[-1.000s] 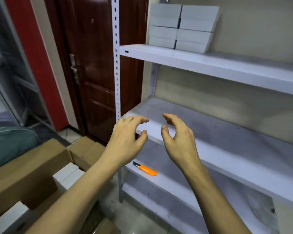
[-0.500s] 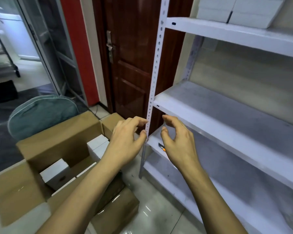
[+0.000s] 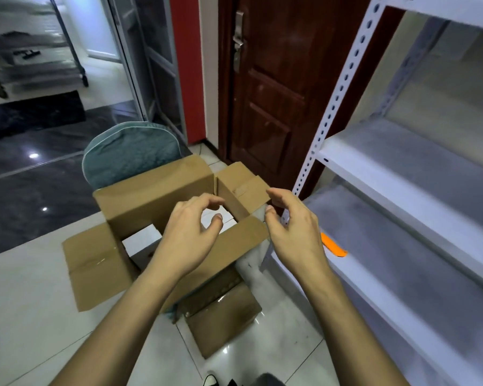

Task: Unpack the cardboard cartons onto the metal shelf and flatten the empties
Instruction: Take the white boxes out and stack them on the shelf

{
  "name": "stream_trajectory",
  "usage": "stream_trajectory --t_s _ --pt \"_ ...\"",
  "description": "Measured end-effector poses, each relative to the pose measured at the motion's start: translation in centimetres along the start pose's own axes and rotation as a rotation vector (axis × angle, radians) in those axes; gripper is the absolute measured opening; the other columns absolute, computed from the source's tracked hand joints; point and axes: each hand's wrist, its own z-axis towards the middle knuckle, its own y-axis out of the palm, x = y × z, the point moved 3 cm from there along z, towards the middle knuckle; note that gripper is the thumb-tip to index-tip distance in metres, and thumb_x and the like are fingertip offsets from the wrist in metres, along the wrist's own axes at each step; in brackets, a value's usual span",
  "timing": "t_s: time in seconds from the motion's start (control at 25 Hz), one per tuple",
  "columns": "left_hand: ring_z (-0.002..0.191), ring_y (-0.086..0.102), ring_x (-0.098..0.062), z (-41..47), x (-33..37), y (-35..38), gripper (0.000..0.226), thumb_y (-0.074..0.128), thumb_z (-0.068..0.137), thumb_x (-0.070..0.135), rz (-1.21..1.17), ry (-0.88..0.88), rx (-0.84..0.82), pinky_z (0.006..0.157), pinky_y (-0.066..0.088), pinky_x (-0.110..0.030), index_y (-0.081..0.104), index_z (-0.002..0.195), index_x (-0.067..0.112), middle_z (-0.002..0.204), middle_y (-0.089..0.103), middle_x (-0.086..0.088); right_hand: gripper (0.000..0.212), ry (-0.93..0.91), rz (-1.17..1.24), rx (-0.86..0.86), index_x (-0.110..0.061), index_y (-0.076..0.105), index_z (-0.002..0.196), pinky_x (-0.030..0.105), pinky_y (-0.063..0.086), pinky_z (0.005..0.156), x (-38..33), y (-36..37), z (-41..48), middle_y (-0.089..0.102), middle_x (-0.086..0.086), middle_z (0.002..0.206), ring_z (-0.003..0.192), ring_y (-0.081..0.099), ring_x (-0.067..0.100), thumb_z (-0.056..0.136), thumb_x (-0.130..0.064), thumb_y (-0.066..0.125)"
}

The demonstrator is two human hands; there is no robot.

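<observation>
Far left: glass partition (image 3: pixel 140 51), dark floor mat (image 3: pixel 31 112) beyond it. Teal cushion (image 3: pixel 129 154) stands on the floor, just behind the carton.

Open cardboard carton (image 3: pixel 154 201) on the tiled floor, all flaps out: left flap (image 3: pixel 95 268) lies flat on the tiles, far flap stands up, near flap folded toward the person. White boxes inside; one white box (image 3: pixel 142 243) visible at the left end, more under the hands.

Left hand (image 3: pixel 187 235) hovers over the carton opening, above the white boxes. Fingers curled, thumb and index a narrow gap apart, holding nothing. No contact with carton or boxes that I can see.

Right hand (image 3: pixel 293 232) is beside it, over the carton's right corner and the shelf's front post. Same pose: fingers curled, thumb near index, empty. Whether it touches the flap edge, cannot tell.

Dark brown door (image 3: pixel 265 101) behind.

Right: white metal shelf (image 3: pixel 401 168), tiers bare apart from an orange box cutter (image 3: pixel 333 246) on the low tier, just right of the right hand.
</observation>
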Motion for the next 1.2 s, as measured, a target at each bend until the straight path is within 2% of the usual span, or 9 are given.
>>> stream_trajectory --t_s 0.12,0.4,0.6,0.76,0.88,0.96,1.08,1.12,1.2 --pt "0.112 0.044 -0.007 -0.3 -1.8 -0.1 0.029 0.055 0.097 0.024 -0.008 -0.041 -0.011 0.086 0.035 -0.024 0.061 0.124 0.035 0.120 0.061 0.019 0.036 -0.007 -0.003 -0.031 -0.029 0.060 0.135 0.029 0.049 0.101 0.0 2.0 0.4 0.063 -0.013 0.130 0.119 0.056 0.002 0.100 -0.023 0.057" --pt "0.114 0.047 -0.009 1.0 -5.2 0.5 0.029 0.055 0.097 0.023 -0.012 -0.158 0.004 0.092 0.040 -0.027 0.062 0.123 0.033 0.118 0.063 0.018 0.035 0.002 0.020 -0.148 -0.031 0.061 0.132 0.016 0.044 0.094 1.4 5.8 3.4 0.064 -0.016 0.127 0.114 0.055 -0.005 0.098 -0.020 0.058" --pt "0.112 0.047 -0.007 3.6 -7.1 1.3 0.027 0.055 0.098 0.022 -0.002 -0.249 0.062 0.088 0.037 -0.016 0.063 0.121 0.033 0.114 0.063 0.019 0.035 -0.023 0.033 -0.247 -0.031 0.062 0.131 0.022 0.046 0.095 2.7 8.5 7.6 0.065 -0.014 0.129 0.117 0.057 0.001 0.098 -0.019 0.058" --pt "0.116 0.048 -0.006 4.2 -9.6 2.6 0.027 0.055 0.097 0.023 -0.037 -0.357 0.100 0.099 0.047 -0.033 0.063 0.119 0.035 0.116 0.063 0.020 0.035 -0.037 0.021 -0.324 -0.034 0.062 0.129 0.033 0.051 0.098 4.5 10.5 10.4 0.066 -0.017 0.127 0.117 0.058 0.002 0.097 -0.023 0.057" --pt "0.113 0.050 -0.006 3.6 -11.6 3.6 0.025 0.056 0.098 0.023 -0.007 -0.456 0.134 0.093 0.048 -0.031 0.063 0.120 0.034 0.117 0.064 0.018 0.034 -0.021 0.011 -0.401 -0.035 0.062 0.129 0.036 0.051 0.101 6.3 12.2 11.7 0.066 -0.017 0.127 0.118 0.058 0.002 0.098 -0.024 0.057" --pt "0.112 0.054 -0.009 3.2 -12.9 4.0 0.024 0.057 0.098 0.021 -0.014 -0.519 0.151 0.094 0.052 -0.037 0.063 0.119 0.031 0.116 0.064 0.015 0.034 0.010 0.002 -0.465 -0.035 0.060 0.132 0.030 0.051 0.100 7.2 13.4 12.0 0.063 -0.018 0.131 0.119 0.056 0.000 0.099 -0.025 0.057" --pt "0.112 0.058 -0.014 2.9 -14.7 4.7 0.023 0.060 0.097 0.019 -0.021 -0.563 0.149 0.093 0.055 -0.043 0.062 0.116 0.032 0.117 0.065 0.013 0.033 0.013 -0.081 -0.567 -0.036 0.058 0.133 0.003 0.038 0.078 8.6 15.6 12.1 0.057 -0.027 0.125 0.109 0.051 -0.004 0.101 -0.027 0.057" --pt "0.110 0.059 -0.014 2.9 -15.5 5.0 0.025 0.061 0.097 0.018 -0.013 -0.578 0.145 0.090 0.055 -0.041 0.061 0.115 0.035 0.117 0.065 0.014 0.032 0.015 -0.090 -0.583 -0.036 0.058 0.132 -0.001 0.033 0.075 9.1 16.5 12.1 0.056 -0.027 0.122 0.108 0.053 -0.003 0.101 -0.027 0.057" --pt "0.098 0.058 -0.012 3.0 -17.0 5.6 0.030 0.062 0.097 0.019 0.007 -0.599 0.135 0.083 0.054 -0.036 0.057 0.113 0.043 0.114 0.063 0.020 0.033 0.020 -0.071 -0.605 -0.033 0.061 0.131 0.003 0.038 0.083 10.1 18.3 12.1 0.058 -0.024 0.121 0.112 0.057 0.001 0.100 -0.022 0.058"
